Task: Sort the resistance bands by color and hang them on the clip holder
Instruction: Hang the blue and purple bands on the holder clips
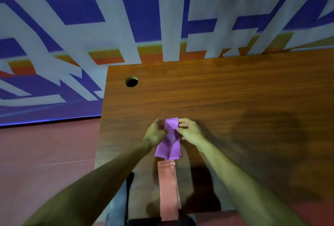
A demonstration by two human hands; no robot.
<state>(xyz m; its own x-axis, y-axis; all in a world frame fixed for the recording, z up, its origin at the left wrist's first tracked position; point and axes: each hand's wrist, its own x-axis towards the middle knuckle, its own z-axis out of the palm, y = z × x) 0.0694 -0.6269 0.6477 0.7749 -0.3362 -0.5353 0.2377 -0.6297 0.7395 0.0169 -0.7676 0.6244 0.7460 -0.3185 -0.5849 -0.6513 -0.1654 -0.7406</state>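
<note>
Pinching purple band top, left hand and right hand; loose grip could drop it onto pink band

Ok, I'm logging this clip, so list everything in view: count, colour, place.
purple band: one, purple, over the table, between both hands.
pink band: one, pink, on the table, nearer the person.
table: one, brown wood, centre and right.
hole: one, dark, table's far left corner.
banner: one, blue and white with orange stripe, behind the table.
floor: red, at left.
left hand: one, pinches the purple band's left edge.
right hand: one, pinches its right edge.
</note>
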